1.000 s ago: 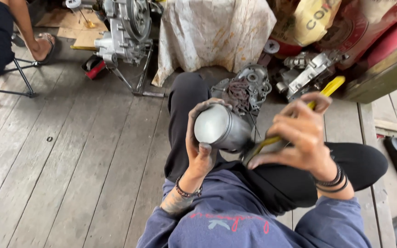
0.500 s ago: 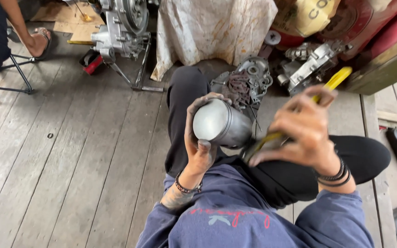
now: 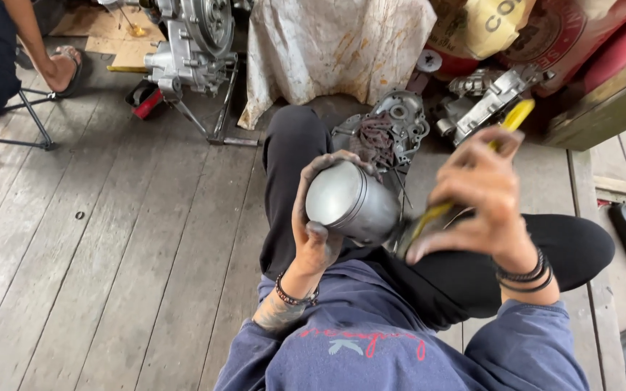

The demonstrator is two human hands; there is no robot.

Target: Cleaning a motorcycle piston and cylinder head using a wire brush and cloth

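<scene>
The person is sitting on the wooden plank floor (image 3: 110, 239), holding a grey metal piston (image 3: 351, 203) over the lap. The left hand (image 3: 313, 217) is wrapping it from below, fingers curling over its crown edge and thumb pressing its near side. The right hand (image 3: 483, 199) is gripping a yellow-handled tool (image 3: 472, 170), its tip touching the piston's skirt. An engine case (image 3: 389, 134) is lying just beyond.

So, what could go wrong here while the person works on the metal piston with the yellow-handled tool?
The left hand alone cups the piston in the air over the lap, so it may slip and fall. The yellow-handled tool in the right hand works close to the left fingers; a slip might hurt them.
</scene>
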